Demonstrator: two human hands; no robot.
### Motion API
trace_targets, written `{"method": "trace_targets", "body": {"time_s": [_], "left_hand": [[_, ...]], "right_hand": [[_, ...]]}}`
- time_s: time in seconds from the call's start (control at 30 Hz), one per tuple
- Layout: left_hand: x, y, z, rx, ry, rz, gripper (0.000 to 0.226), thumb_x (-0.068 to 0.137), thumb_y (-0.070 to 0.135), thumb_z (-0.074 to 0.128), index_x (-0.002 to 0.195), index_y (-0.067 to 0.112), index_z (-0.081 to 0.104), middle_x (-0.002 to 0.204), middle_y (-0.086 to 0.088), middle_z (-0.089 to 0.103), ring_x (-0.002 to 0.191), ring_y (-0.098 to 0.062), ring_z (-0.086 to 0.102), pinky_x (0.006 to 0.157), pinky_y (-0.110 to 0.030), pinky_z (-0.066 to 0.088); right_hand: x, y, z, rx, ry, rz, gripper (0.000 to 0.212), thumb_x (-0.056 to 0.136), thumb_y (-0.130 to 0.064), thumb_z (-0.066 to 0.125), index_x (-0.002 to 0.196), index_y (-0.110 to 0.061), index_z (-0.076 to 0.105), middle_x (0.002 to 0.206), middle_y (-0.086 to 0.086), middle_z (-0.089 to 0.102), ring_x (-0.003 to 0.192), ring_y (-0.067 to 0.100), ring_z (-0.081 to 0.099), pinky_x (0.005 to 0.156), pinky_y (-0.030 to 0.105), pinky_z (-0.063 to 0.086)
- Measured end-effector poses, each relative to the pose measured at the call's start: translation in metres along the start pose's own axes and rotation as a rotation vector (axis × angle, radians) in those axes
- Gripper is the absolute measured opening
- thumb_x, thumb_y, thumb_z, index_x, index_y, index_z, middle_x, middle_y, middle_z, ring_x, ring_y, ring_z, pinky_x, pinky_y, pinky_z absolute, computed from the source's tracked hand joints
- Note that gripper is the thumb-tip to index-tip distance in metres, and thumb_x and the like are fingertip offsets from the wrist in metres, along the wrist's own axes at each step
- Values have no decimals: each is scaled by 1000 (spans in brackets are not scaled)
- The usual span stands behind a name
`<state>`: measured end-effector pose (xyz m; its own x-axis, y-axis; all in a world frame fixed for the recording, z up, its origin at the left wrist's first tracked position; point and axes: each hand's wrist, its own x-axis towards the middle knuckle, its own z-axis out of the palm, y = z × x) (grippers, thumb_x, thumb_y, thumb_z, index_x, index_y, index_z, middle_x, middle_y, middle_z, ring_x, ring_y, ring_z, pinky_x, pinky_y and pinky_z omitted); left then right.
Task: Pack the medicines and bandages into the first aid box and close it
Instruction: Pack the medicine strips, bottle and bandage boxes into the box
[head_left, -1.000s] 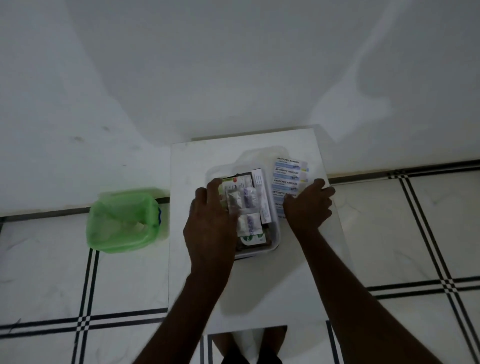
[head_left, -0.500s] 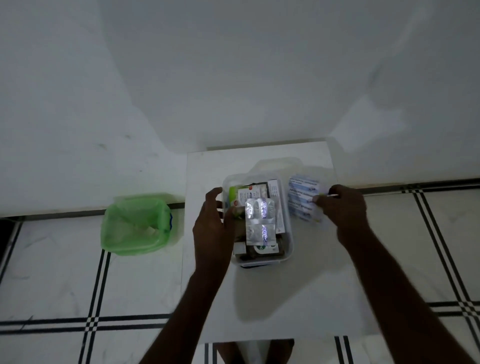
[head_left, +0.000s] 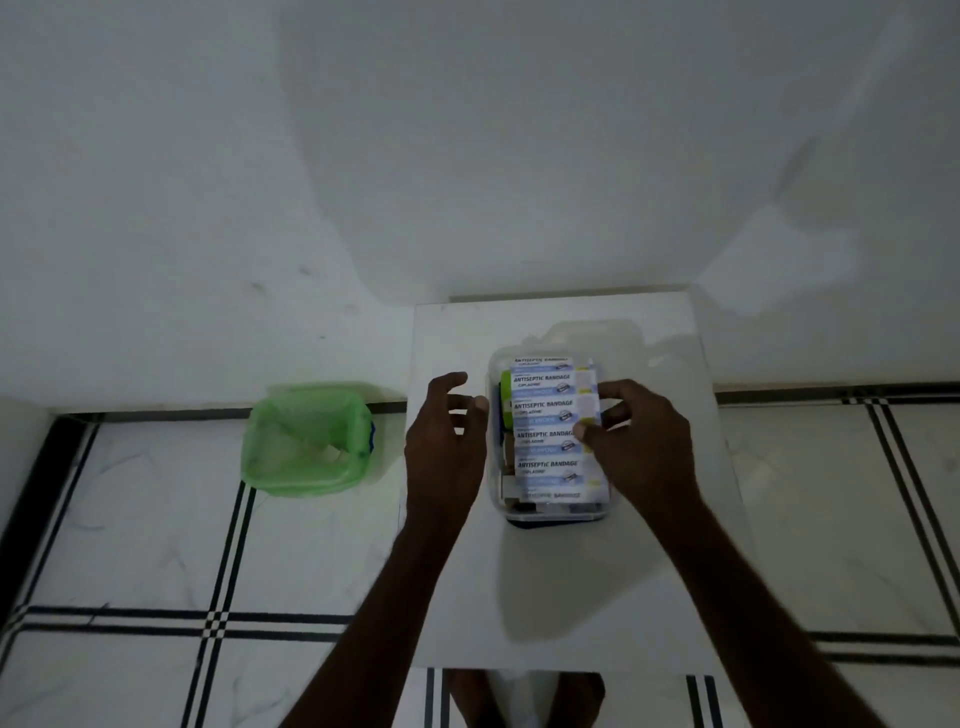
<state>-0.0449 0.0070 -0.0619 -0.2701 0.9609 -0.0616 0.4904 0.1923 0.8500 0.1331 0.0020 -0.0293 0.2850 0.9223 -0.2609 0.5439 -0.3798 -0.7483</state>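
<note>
Right hand (head_left: 641, 447) pinching the bandages (head_left: 550, 431) into the box (head_left: 553, 512), mid-frame; left hand (head_left: 447, 441) spread, empty. Lid's next, I'd guess.

Right hand (head_left: 641, 441) pinches the bandage strip (head_left: 553, 426) over the box (head_left: 550, 512); left hand (head_left: 447, 447) hovers beside, fingers spread.

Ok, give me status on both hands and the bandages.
Right hand holds white-blue antiseptic bandage strip over clear plastic box. Left hand open beside it. Box unlidded, nothing blocking.
</note>
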Motion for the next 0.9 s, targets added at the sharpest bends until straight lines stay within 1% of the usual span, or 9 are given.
{"method": "trace_targets", "body": {"time_s": [0.17, 0.27, 0.33, 0.4, 0.47, 0.57, 0.7, 0.8, 0.9], "left_hand": [[-6, -12, -2, 62, -34, 36, 34, 98, 23, 60, 131, 20, 55, 100, 4, 70, 86, -4, 66, 76, -26, 55], [-5, -16, -2, 94, -136, -18, 36, 98, 26, 60, 133, 20, 56, 99, 1, 70, 86, -16, 71, 80, -41, 61], [-3, -14, -3, 92, -221, -95, 40, 97, 35, 58, 134, 21, 57, 101, -1, 73, 92, -20, 72, 80, -47, 62], [-1, -13, -4, 93, -293, -100, 47, 91, 47, 58, 132, 26, 60, 103, 0, 76, 90, -18, 74, 77, -47, 62], [1, -13, -4, 141, -324, -42, 42, 89, 43, 60, 127, 25, 63, 101, 0, 77, 83, -18, 75, 74, -46, 63], [5, -15, -3, 191, -318, 34, 31, 89, 27, 59, 117, 16, 68, 95, -6, 77, 80, -24, 74, 70, -46, 62], [10, -16, -5, 167, -317, 26, 41, 81, 36, 52, 112, 16, 71, 90, -6, 77, 79, -24, 74, 69, -47, 63], [14, -14, -11, 111, -317, 15, 34, 85, 29, 57, 113, 19, 73, 88, -5, 77, 79, -23, 75, 71, -47, 63], [20, -11, -15, 47, -309, -25, 26, 87, 19, 63, 111, 18, 74, 86, -6, 78, 78, -23, 76, 69, -48, 63]], "right_hand": [[-19, -6, 7, -168, 129, -164, 33, 87, -27, 71, 116, -12, 66, 103, 6, 77, 85, 24, 74, 72, 25, 50], [-22, -1, -2, -164, 304, -276, 26, 91, -25, 66, 113, -11, 66, 92, 8, 77, 73, 25, 74, 66, 28, 56], [-13, 12, -7, -162, 429, -207, 18, 90, -21, 64, 107, -13, 67, 86, 7, 76, 71, 26, 72, 66, 26, 49], [8, 38, -7, -205, 348, -5, 16, 88, -23, 66, 100, -14, 69, 89, 8, 76, 79, 29, 71, 71, 27, 47], [26, 62, -1, -307, 77, 153, 21, 87, -28, 68, 99, -11, 71, 94, 10, 75, 86, 29, 71, 80, 31, 52], [36, 81, 14, -486, -141, 69, 21, 88, -23, 66, 101, -5, 68, 99, 12, 72, 92, 31, 69, 79, 34, 52], [40, 87, 26, -503, -172, -46, 14, 86, -16, 66, 89, -3, 69, 91, 15, 74, 86, 32, 70, 67, 28, 46], [41, 88, 16, -394, -94, -29, 14, 86, -15, 67, 86, -2, 72, 87, 13, 73, 81, 30, 68, 66, 23, 38], [41, 87, -11, -212, 22, 19, 12, 81, -19, 73, 81, -7, 72, 78, 7, 71, 73, 22, 65, 66, 26, 47]]}}
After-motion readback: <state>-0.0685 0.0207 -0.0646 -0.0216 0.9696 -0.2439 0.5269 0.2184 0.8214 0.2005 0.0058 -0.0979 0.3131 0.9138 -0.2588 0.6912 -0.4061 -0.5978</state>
